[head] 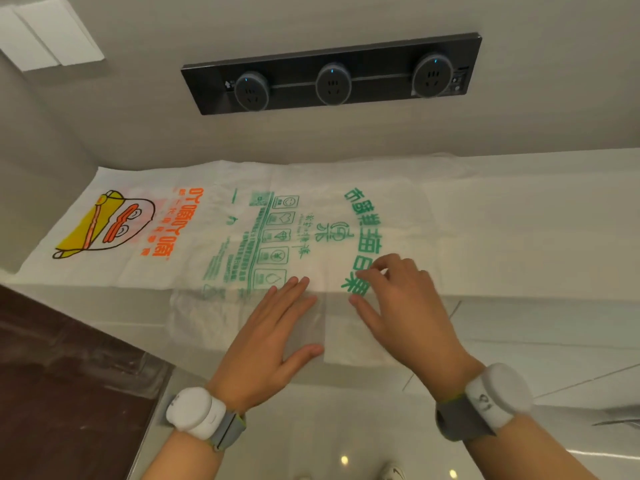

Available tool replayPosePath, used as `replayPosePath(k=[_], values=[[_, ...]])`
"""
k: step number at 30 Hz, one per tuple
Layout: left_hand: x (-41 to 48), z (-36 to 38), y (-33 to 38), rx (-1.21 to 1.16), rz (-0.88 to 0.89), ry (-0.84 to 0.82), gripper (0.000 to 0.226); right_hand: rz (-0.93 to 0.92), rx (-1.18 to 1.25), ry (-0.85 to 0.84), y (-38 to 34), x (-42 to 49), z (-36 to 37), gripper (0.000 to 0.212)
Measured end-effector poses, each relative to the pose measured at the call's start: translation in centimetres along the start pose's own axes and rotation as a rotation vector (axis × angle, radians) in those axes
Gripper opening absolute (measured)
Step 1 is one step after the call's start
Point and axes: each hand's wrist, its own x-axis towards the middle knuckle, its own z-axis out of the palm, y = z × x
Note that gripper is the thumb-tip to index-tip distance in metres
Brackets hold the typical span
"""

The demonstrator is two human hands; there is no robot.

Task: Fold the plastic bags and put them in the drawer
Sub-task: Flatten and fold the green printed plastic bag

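1. Two white wall plates (48, 36) sit at the upper left, and a dark brown surface (62, 375) fills the lower left.
2. The orange-printed bag (114, 230), with a yellow and orange cartoon figure, lies flat on the pale counter (536, 220) at its left end, close to the back wall.
3. The green-printed bag (277, 230) is spread flat just to the right. Its left edge overlaps the orange-printed bag, and its near part hangs over the counter's front edge.
4. The left hand (273, 334) is released, its fingers straight and together. The palm lies flat against the hanging part of the green-printed bag. A white device (195, 412) on a grey strap is on that wrist.
5. On the wall above, a dark socket rail (332, 74) carries three round outlets with small blue lights.
6. The right hand (405, 306) rests on the green-printed bag at the counter edge, fingers bent and thumb stretched out leftward. I cannot tell whether it pinches the film or only presses on it. A second white device (498, 393) is on its wrist.
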Motion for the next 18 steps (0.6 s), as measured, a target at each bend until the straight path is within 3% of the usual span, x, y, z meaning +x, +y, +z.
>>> replayPosePath(k=[5,8,13,18], values=[[-2.7,0.3,-0.8,0.046,0.02,-0.01,0.082,-0.058,0.054,-0.093,-3.2,-2.5,1.5,0.063],[-4.0,0.9,-1.9,0.126,0.027,0.007,0.077,-0.076,0.048,-0.122,-4.9,-4.0,2.0,0.073],[-5.3,1.9,-3.0,0.177,-0.015,0.121,0.065,-0.08,-0.025,-0.089,-6.6,-5.8,2.8,0.061],[-5.4,1.8,-3.6,0.149,0.015,0.264,0.045,0.009,-0.07,0.115,-7.4,-6.7,3.9,0.061]])
